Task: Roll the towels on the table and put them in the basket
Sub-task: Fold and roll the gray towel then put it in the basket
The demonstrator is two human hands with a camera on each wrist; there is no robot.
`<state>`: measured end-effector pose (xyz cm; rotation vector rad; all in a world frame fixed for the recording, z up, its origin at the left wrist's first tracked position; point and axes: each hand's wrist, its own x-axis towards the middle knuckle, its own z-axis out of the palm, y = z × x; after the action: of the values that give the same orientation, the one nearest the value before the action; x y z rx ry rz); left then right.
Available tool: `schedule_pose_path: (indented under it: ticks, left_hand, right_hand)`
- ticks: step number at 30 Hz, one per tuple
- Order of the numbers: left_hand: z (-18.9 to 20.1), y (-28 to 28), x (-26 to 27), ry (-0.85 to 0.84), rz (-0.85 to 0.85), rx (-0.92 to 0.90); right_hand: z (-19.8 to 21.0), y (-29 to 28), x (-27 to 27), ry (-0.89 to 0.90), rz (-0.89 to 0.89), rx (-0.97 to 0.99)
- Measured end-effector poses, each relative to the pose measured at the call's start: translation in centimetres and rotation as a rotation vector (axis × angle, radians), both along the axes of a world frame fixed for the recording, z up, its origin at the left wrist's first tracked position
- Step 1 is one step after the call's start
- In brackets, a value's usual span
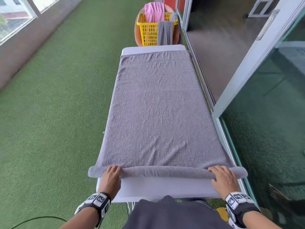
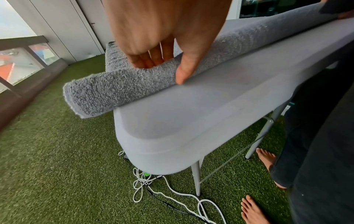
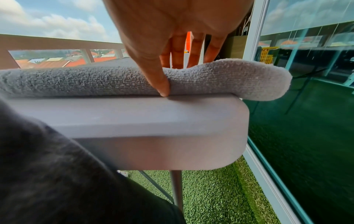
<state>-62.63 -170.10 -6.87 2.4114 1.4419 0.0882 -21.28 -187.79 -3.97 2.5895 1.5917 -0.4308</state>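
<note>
Right now the grey towel (image 1: 158, 113) lies spread flat along the bench (image 1: 165, 189), covering nearly all of its top, with its near end wound into a thin roll (image 1: 165, 172) that runs across the bench close to my edge. Both ends of the roll stick out past the sides of the bench. My left hand (image 1: 110, 177) sits on the roll toward its left end, fingers curled over the top and thumb (image 2: 184, 71) tucked against the near side, down to the bench surface. My right hand (image 1: 222, 177) has the same hold toward the right end, fingers (image 3: 177, 50) draped over the far side and thumb (image 3: 159, 78) pressed into the near side where the roll meets the bench. Beyond the far end of the bench a yellow basket (image 1: 149, 30) stands on a round stool (image 1: 138, 35), with a pink towel (image 1: 154, 12) in it and another grey towel (image 1: 165, 32) hanging over its rim. Green turf (image 1: 57, 104) lies around the bench, and white cables (image 2: 145, 186) are tangled under its left corner.
</note>
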Motion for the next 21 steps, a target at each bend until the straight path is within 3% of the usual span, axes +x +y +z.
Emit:
schedule_pose_path:
  ticks: [7,12,14,18,21]
  left_hand:
    - [0.7,0.0,0.7,-0.029,-0.009,0.005]
    - [-1.4,0.6,-0.5,-0.051,0.089,0.075]
    - [-2.1,-0.8,-0.9,-0.017,0.041,0.097]
    - [-1.8,-3.3,-2.0,0.011,-0.062,0.066]
    - [-0.3,-2.4,-1.2,0.018,-0.020,0.025]
  right_hand:
    - [1.0,1.0,0.2,-0.055,0.046,-0.095]
    - [-0.8,0.4,1.1,0.030,-0.010,0.193]
    - [-2.0,-1.0,0.7,0.043,0.020,0.220]
    - [-3.4,-3.5,-0.1,0.058,0.065,0.100]
    - [-1.0,-2.0,-0.3,0.058,0.025,0.004]
